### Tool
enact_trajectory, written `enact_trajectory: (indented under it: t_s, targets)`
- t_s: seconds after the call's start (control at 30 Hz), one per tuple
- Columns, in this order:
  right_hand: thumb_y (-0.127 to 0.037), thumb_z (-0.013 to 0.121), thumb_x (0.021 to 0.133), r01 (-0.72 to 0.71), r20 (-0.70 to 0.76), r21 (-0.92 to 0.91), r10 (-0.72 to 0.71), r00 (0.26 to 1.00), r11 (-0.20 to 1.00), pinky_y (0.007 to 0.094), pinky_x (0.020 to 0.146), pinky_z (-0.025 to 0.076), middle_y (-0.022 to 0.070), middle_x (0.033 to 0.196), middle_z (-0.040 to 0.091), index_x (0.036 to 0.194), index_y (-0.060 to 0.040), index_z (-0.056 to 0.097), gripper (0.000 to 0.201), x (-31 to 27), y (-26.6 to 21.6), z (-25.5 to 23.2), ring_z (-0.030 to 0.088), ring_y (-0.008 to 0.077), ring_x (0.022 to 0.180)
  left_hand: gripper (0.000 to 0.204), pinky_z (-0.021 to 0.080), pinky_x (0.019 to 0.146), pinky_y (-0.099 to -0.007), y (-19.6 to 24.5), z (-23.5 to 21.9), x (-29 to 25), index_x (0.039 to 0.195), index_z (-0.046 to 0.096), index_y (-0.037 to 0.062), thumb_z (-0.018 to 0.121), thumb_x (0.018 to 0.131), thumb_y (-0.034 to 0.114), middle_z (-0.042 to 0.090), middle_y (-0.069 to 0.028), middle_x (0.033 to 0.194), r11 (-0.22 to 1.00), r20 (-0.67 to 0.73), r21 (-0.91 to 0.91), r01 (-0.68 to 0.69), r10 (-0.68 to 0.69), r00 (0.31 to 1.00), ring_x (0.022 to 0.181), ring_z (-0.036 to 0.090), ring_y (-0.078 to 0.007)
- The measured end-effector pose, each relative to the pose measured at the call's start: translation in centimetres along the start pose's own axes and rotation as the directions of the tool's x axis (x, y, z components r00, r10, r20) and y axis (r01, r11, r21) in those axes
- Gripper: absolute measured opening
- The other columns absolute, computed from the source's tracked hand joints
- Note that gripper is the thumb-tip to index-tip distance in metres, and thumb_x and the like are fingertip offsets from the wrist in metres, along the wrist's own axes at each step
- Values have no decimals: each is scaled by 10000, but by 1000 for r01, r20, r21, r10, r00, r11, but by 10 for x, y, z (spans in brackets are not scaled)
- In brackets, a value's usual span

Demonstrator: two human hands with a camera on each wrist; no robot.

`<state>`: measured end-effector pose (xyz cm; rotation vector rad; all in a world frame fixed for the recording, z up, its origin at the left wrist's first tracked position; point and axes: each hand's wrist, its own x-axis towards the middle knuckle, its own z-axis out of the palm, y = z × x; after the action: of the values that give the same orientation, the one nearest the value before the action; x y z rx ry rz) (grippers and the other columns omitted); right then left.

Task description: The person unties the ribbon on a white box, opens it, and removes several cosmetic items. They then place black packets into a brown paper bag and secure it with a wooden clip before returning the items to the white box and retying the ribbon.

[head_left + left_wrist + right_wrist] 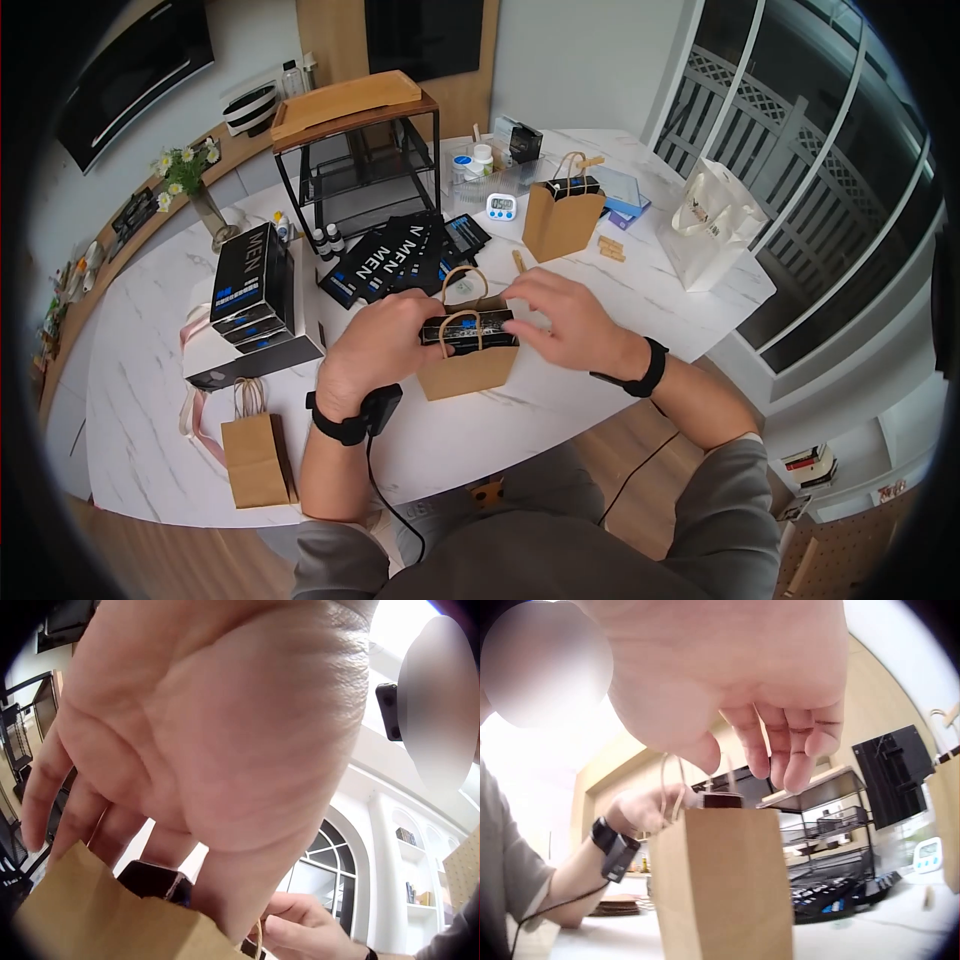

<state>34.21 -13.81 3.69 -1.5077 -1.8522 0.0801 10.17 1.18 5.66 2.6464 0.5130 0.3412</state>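
A brown paper bag (468, 378) with twisted handles stands at the table's front, a black box (466, 328) upright in its mouth. At the bag's left side, my left hand (385, 335) holds the box end between thumb and fingers; in the left wrist view the bag's edge (112, 915) hides some fingertips of this hand (202, 735). My right hand (568, 320) is at the bag's right side, thumb close to the box; contact is unclear. In the right wrist view this hand (742, 682) hangs over the bag (735, 885) with loosely bent fingers, holding nothing.
Black packets (385, 262) lie behind the bag, before a black rack (365, 180). Left are stacked black boxes (250, 285) and flat paper bags (255, 460). Back right stand a filled paper bag (560, 222), a timer (501, 207) and a white bag (705, 235).
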Motion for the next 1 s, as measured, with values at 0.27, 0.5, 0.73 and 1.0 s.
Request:
enact_trajectory:
  t_s: [0.27, 0.5, 0.73, 1.0]
  targets:
    - [-96, 757, 880, -4, 282, -35, 14, 959, 999, 464, 855, 550, 168, 1081, 664, 1194, -18, 663, 337, 18, -13, 9, 664, 391, 1003, 492, 566, 840, -447, 1, -1, -2, 1065, 747, -11, 923, 747, 320, 744, -188, 1006, 999, -21, 38, -11, 12, 1000, 957, 718, -393]
    - [-27, 752, 895, -80, 83, 143, 68, 994, 987, 392, 769, 552, 149, 1095, 673, 1230, -8, 648, 352, 21, -26, -14, 682, 317, 904, 562, 596, 851, -432, -12, -7, 2, 1070, 774, 22, 943, 670, 378, 776, -207, 977, 985, 64, -84, 148, -143, 988, 955, 755, -372]
    - [-17, 734, 951, -16, -303, 232, 88, 949, 973, 245, 691, 507, 59, 1075, 691, 1298, -5, 637, 360, 20, -22, -76, 612, 99, 859, 458, 595, 866, -431, -29, 0, 0, 1031, 793, 15, 881, 744, 360, 780, -199, 928, 979, 88, -18, 201, -199, 976, 934, 762, -358]
    - [-29, 740, 947, -158, -422, -15, 137, 896, 987, 292, 719, 541, 119, 1081, 715, 1266, 23, 658, 334, 11, 72, -88, 660, 176, 799, 343, 578, 860, -436, -24, -19, -9, 1107, 776, 6, 651, 992, 303, 774, -195, 996, 975, 10, -60, 213, -213, 977, 973, 734, -384]
